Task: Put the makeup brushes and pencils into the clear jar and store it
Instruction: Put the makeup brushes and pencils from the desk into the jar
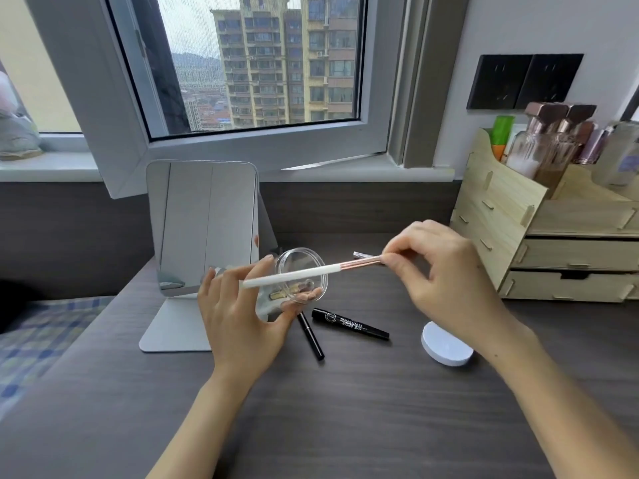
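Left hand (238, 319) gripped the clear jar (297, 281), tilted mouth-up toward the brushes (311, 273) (easier aim); right hand (439, 271) fingers pinched their ferrules, feeding handles first.

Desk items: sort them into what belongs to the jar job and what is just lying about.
Job:
clear jar in left hand
white brushes in right hand
black eyebrow pencil
thin black pencil

Lying about:
mirror
white round lid
wooden organizer

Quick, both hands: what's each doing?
Left hand: closed around the tilted clear plastic jar.
Right hand: pinching white-handled, rose-gold-ferruled makeup brushes.
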A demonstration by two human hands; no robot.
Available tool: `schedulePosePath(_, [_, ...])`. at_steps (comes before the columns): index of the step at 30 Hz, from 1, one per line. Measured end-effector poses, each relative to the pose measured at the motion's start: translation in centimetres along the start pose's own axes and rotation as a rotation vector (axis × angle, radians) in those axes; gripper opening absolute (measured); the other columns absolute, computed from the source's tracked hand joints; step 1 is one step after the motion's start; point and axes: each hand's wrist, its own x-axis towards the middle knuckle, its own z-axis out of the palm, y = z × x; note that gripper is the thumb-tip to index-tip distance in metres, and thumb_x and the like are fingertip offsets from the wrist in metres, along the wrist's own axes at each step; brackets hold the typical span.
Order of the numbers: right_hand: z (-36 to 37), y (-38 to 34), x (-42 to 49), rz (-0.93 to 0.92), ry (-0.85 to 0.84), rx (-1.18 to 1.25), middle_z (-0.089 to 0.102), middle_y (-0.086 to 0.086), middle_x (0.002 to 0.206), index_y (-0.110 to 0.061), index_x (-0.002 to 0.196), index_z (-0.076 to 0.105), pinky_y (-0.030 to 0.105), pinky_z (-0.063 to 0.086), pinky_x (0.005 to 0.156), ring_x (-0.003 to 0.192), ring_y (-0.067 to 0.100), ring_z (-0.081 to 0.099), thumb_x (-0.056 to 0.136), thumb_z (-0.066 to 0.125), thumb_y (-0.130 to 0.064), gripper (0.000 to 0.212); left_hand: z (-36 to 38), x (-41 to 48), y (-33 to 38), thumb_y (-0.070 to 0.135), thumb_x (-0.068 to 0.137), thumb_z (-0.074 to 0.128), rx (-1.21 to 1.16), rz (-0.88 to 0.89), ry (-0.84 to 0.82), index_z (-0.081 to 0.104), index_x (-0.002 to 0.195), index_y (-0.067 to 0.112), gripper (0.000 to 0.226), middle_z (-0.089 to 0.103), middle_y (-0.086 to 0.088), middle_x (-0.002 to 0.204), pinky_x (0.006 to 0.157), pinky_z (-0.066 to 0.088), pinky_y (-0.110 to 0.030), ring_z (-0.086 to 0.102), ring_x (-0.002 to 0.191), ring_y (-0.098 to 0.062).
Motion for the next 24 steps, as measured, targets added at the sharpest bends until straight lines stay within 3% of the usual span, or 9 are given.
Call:
schedulePosePath(2, [0.4,-0.6,0.3,-0.035,0.009,-0.022,0.064,0.001,0.069,-0.006,0.071,0.066,0.024,0.04,0.063,0.067,0.018,0.053,0.078,0.061,-0.009,0.009,0.0,0.0,0.0,0.055,0.069,0.064,-0.006,-0.025,-0.016,0.057,0.118,0.018,0.062,0.062,-0.008,0.098,0.1,0.036,-0.053,0.049,0.098,-0.02])
schedulePosePath(6, [-1.9,-0.6,0.2,0.037,0.106,-0.013,0.058,-0.004,0.07,-0.008,0.074,0.065,0.012,0.035,0.063,0.065,0.007,0.045,0.08,0.06,-0.009,0.009,-0.3,0.2,-0.1,0.056,0.068,0.064,-0.059,-0.091,0.0,0.057,0.114,0.017,0.06,0.061,-0.008,0.093,0.089,0.043,-0.057,0.049,0.094,-0.02])
schedulePosePath(8, [-3.0,-0.3,0.1,0.047,0.155,-0.09,0.057,-0.002,0.069,-0.007,0.074,0.065,0.014,0.035,0.063,0.067,0.012,0.047,0.08,0.06,-0.008,0.009,-0.3,0.3,-0.1,0.056,0.068,0.064,-0.069,-0.106,0.006,0.054,0.116,0.021,0.06,0.061,-0.008,0.093,0.088,0.043,-0.057,0.049,0.093,-0.019])
schedulePosePath(15, [0.1,-0.9,0.8,-0.135,0.11,-0.285,0.063,0.008,0.064,-0.005,0.065,0.064,0.03,0.04,0.062,0.062,0.028,0.055,0.074,0.066,-0.01,0.011,0.1,-0.2,0.2,0.06,0.071,0.063,-0.025,0.021,-0.006,0.056,0.117,0.022,0.06,0.062,-0.006,0.098,0.102,0.034,-0.052,0.05,0.097,-0.018])
schedulePosePath(18, [3.6,-1.4,0.3,-0.224,0.088,-0.363,0.062,0.006,0.059,-0.008,0.061,0.063,0.034,0.046,0.056,0.057,0.028,0.055,0.077,0.06,-0.016,0.018,0.1,-0.3,0.1,0.055,0.07,0.065,-0.015,0.05,-0.026,0.052,0.12,0.024,0.06,0.062,-0.005,0.099,0.108,0.026,-0.044,0.052,0.097,-0.02])
schedulePosePath(21, [6.2,-1.0,-0.4,-0.241,0.048,-0.438,0.06,0.0,0.054,-0.014,0.056,0.064,0.033,0.04,0.053,0.053,0.024,0.053,0.077,0.06,-0.02,0.021,0.1,-0.4,0.2,0.054,0.07,0.065,-0.012,0.07,-0.037,0.053,0.119,0.023,0.059,0.062,-0.006,0.099,0.108,0.026,-0.044,0.052,0.098,-0.02])
schedulePosePath(24, [6.2,-0.3,-0.6,-0.142,-0.059,-0.188,0.064,-0.002,0.06,-0.02,0.065,0.073,0.027,0.04,0.056,0.058,0.019,0.052,0.08,0.059,-0.028,0.021,0.1,-0.5,0.2,0.049,0.069,0.068,0.004,0.098,-0.038,0.054,0.119,0.023,0.057,0.062,-0.007,0.098,0.105,0.029,-0.049,0.05,0.098,-0.019])
